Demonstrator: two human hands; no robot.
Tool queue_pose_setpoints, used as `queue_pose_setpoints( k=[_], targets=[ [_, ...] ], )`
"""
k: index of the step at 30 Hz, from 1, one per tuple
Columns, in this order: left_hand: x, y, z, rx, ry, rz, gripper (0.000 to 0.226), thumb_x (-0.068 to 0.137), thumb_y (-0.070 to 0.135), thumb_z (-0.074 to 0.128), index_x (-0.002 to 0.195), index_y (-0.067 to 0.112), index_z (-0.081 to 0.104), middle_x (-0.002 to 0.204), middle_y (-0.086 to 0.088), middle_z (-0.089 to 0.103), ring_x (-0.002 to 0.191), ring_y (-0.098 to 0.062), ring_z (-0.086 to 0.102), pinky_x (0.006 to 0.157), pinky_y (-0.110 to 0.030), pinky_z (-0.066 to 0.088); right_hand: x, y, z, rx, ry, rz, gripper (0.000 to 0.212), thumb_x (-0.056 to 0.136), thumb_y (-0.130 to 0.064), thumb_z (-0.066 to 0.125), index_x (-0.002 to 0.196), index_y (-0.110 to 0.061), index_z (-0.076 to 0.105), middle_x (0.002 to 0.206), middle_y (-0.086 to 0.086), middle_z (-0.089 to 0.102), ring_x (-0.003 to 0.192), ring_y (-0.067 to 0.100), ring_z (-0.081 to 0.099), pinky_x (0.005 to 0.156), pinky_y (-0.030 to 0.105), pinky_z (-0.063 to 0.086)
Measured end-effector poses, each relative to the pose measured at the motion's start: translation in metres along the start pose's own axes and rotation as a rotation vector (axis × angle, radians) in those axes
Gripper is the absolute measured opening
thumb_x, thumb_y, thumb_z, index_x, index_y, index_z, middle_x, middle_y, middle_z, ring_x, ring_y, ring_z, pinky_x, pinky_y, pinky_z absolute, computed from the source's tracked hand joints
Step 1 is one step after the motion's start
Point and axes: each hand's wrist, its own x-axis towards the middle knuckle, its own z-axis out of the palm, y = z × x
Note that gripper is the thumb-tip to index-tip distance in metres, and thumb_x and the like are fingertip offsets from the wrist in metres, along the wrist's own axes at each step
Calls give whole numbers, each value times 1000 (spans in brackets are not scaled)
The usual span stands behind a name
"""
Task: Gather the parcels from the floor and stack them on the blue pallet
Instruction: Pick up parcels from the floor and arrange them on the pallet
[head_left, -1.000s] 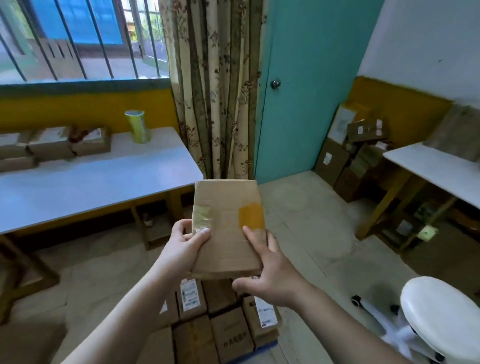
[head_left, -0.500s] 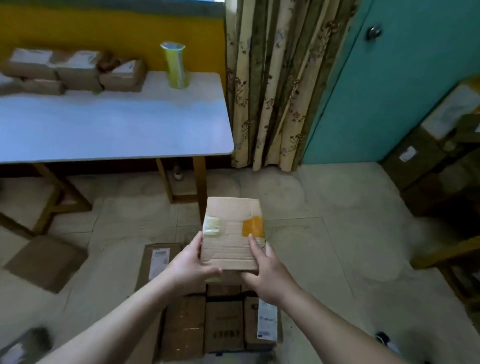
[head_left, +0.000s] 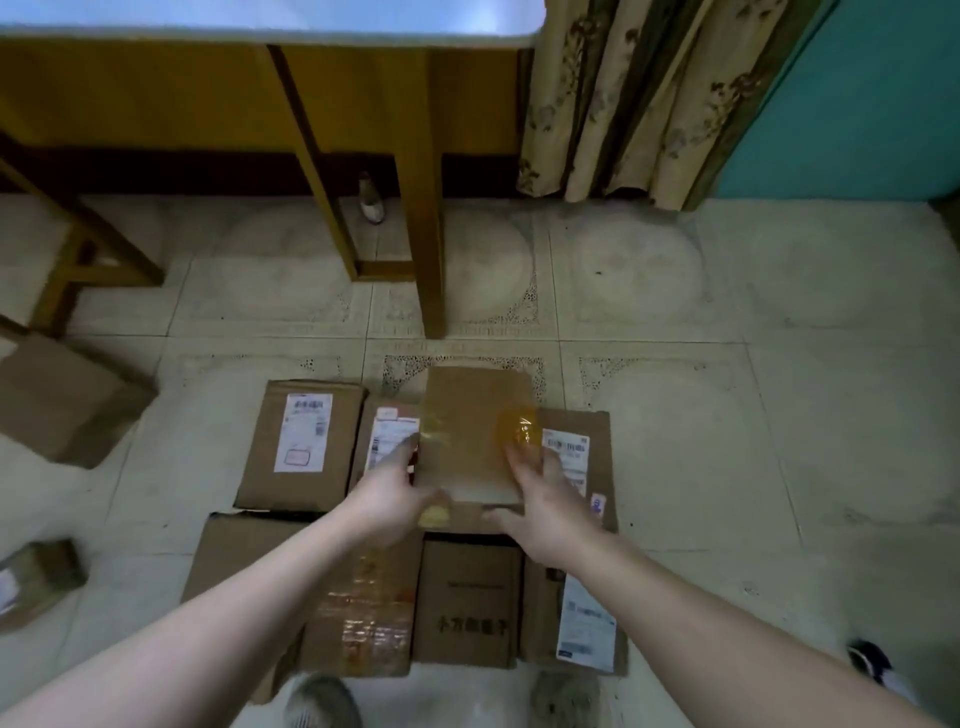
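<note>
A flat brown cardboard parcel (head_left: 470, 431) with yellow tape patches is held low over a layer of several parcels (head_left: 467, 603) laid side by side on the floor in front of me. My left hand (head_left: 389, 493) grips its left near edge and my right hand (head_left: 545, 499) grips its right near corner. The parcel hangs over the back middle of the layer, above a labelled parcel (head_left: 387, 447). The blue pallet is hidden under the parcels.
A wooden table (head_left: 426, 208) with a white top stands just beyond the stack. Loose parcels lie at the left (head_left: 62, 400) and lower left (head_left: 31, 577). A patterned curtain (head_left: 649, 98) and a teal door (head_left: 857, 104) are at the back right.
I have bent down and lowered the parcel from chest height to just above the layer of parcels. Both hands keep their hold on it.
</note>
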Motion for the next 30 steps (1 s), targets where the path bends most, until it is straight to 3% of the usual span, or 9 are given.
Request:
queue_pose_setpoints(
  k=[2,6,12,15,16,18,20,24,30],
  targets=[
    [27,-26,14,-39,-2,-26,64,81,20,68,137,29,37,114,15,54,100,-9,56,79,-21,44,24,13,22,2,14,-40,85,87,-55,56,151,-35,4,155,1,5,138,28,27,113,35,28],
    [66,-76,44,-64,-25,-40,52,83,18,66,121,40,40,99,27,52,95,-2,55,69,-12,42,63,40,64,31,-11,-80,89,88,-52,57,151,-35,-3,148,-7,6,135,23,26,102,20,19],
    [90,-124,78,63,36,-8,59,88,6,57,141,22,36,125,3,53,109,-17,54,96,-36,46,92,64,114,-214,-16,-19,88,90,-53,51,148,-38,-12,154,6,5,133,31,24,107,40,29],
    [101,-132,94,111,99,69,24,97,15,49,107,25,68,100,8,64,88,-3,64,84,-22,50,100,70,123,-269,20,-13,87,91,-50,52,149,-35,-11,153,10,11,131,32,26,104,42,32],
    [107,-137,97,65,136,74,29,98,19,46,95,33,72,91,12,64,79,0,64,77,-17,49,100,73,126,-255,31,-8,87,91,-49,52,149,-34,-10,152,10,14,130,31,29,103,41,33],
    [108,-142,97,166,33,87,40,93,14,54,120,43,54,102,20,56,85,1,59,78,-10,44,98,77,130,-205,57,-3,85,92,-46,53,150,-32,-8,149,7,19,128,29,31,102,39,36],
    [109,-150,99,121,46,-41,67,87,8,58,144,28,30,123,11,49,109,-11,54,91,-21,42,92,79,135,-153,76,7,83,92,-44,54,150,-32,-5,148,4,20,128,27,32,103,38,35],
    [105,-153,97,-21,-22,-7,61,90,4,54,144,19,32,132,-1,50,118,-25,51,101,-42,44,81,78,138,-131,90,57,82,91,-42,56,150,-32,-1,144,8,26,123,26,40,102,37,40],
    [113,-157,98,58,-14,-17,63,90,10,51,145,22,23,124,15,40,110,-7,46,91,-20,37,87,73,140,-169,69,45,82,94,-38,54,150,-31,-4,141,12,26,116,28,43,97,37,42]
  ],
)
